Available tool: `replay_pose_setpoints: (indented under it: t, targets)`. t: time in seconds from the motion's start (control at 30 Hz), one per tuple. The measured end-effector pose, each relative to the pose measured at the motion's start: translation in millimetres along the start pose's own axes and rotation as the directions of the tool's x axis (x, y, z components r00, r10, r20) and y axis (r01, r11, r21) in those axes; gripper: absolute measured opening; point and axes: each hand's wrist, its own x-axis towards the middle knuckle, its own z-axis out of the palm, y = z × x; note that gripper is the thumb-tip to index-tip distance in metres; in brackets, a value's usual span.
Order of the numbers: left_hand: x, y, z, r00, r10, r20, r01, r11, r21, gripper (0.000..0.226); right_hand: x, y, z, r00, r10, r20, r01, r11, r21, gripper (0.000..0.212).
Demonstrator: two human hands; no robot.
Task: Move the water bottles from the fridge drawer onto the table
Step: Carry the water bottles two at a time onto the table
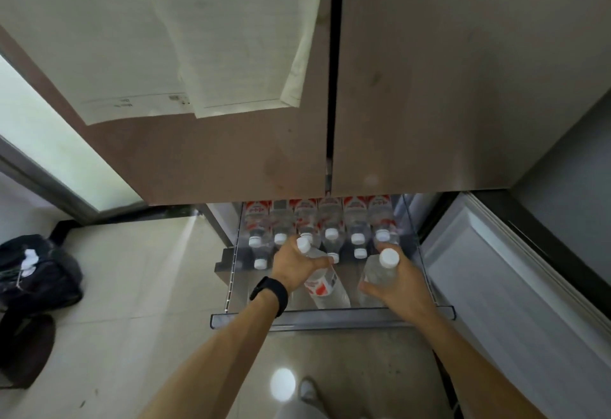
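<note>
Head view: one bottle (325,286) was clasped by the left hand (292,268), another bottle (378,273) by the right hand (398,286), above the drawer (330,316); many bottles (330,220) were left at its back.

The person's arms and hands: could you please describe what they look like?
No sleeves or gloves are in view. The left hand has a black wristband at its wrist, perhaps a watch; the right hand wears nothing visible.
</note>
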Motion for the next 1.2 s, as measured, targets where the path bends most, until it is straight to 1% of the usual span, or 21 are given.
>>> replay_pose_setpoints:
  t: [0.07, 0.1, 0.13, 0.2, 0.23, 0.27, 0.3, 0.37, 0.47, 0.53, 0.63, 0.77, 0.83, 0.9, 0.97, 1.03, 1.1, 1.2]
  targets:
    - [-1, -1, 3, 0.999, -0.029, -0.026, 0.026, 0.992, -0.122, 0.068, 0, 4, -2, 1.000, -0.004, 0.003, 0.004, 1.000, -0.004, 0.065]
    - [1, -3, 2, 1.000, -0.029, -0.003, 0.028, 0.984, -0.176, 0.070, 0, 4, -3, 1.000, 0.001, 0.002, -0.001, 1.000, 0.001, 0.066]
    - [3, -5, 0, 0.999, -0.021, 0.047, 0.030, 0.977, -0.212, 0.074, -1, 4, -4, 1.000, 0.007, -0.002, -0.007, 1.000, 0.005, 0.067]
    - [4, -10, -5, 0.977, -0.009, 0.215, 0.062, 0.969, -0.239, 0.075, -2, -1, -4, 1.000, 0.022, -0.017, -0.022, 1.000, 0.013, 0.067]
    - [3, -11, -7, 0.954, -0.003, 0.299, 0.070, 0.974, -0.215, 0.071, -2, -3, -3, 0.999, 0.027, -0.023, -0.027, 0.999, 0.017, 0.067]
    - [0, -11, -8, 0.937, 0.007, 0.348, 0.059, 0.982, -0.180, 0.066, -3, -4, -2, 0.999, 0.030, -0.026, -0.030, 0.999, 0.020, 0.066]
    - [-2, -13, -7, 0.931, 0.017, 0.364, 0.043, 0.987, -0.157, 0.060, -3, -6, -1, 0.999, 0.038, -0.030, -0.038, 0.999, 0.022, 0.064]
    - [-6, -13, -1, 0.935, 0.046, 0.351, -0.006, 0.994, -0.113, 0.053, -5, -7, 1, 0.997, 0.054, -0.046, -0.054, 0.998, 0.019, 0.062]
    - [-6, -15, 15, 0.929, 0.086, 0.361, -0.090, 0.996, -0.005, 0.067, -4, -6, 5, 0.993, 0.078, -0.092, -0.080, 0.997, -0.013, 0.056]
    - [-1, -22, 26, 0.939, 0.093, 0.332, -0.108, 0.994, 0.026, 0.067, -2, -5, 6, 0.989, 0.089, -0.117, -0.092, 0.995, -0.022, 0.054]
    - [-3, -17, 30, 0.955, 0.117, 0.271, -0.130, 0.991, 0.030, 0.055, 0, -1, 11, 0.983, 0.112, -0.144, -0.115, 0.993, -0.011, 0.049]
    - [-5, -9, 34, 0.960, 0.148, 0.236, -0.162, 0.986, 0.043, 0.039, -6, -6, 12, 0.969, 0.128, -0.214, -0.130, 0.992, 0.005, 0.049]
    - [-12, -6, 33, 0.960, 0.180, 0.214, -0.198, 0.978, 0.062, 0.032, -12, -12, 8, 0.958, 0.135, -0.253, -0.128, 0.991, 0.041, 0.050]
    - [-21, -1, 28, 0.953, 0.245, 0.180, -0.263, 0.961, 0.082, 0.026, -21, -16, 1, 0.940, 0.124, -0.319, -0.096, 0.990, 0.104, 0.052]
    - [-31, 9, 16, 0.940, 0.317, 0.125, -0.326, 0.943, 0.058, 0.032, -34, -23, -9, 0.912, 0.094, -0.400, -0.032, 0.987, 0.158, 0.056]
    - [-45, 24, -3, 0.922, 0.385, 0.035, -0.386, 0.922, 0.022, 0.042, -51, -33, -24, 0.881, 0.060, -0.469, 0.045, 0.977, 0.208, 0.056]
    - [-63, 37, -25, 0.896, 0.438, -0.068, -0.438, 0.899, 0.013, 0.048, -70, -45, -40, 0.872, 0.018, -0.489, 0.115, 0.964, 0.241, 0.053]
    - [-98, 50, -53, 0.844, 0.499, -0.197, -0.498, 0.865, 0.057, 0.052, -101, -63, -61, 0.878, -0.073, -0.473, 0.200, 0.954, 0.223, 0.054]
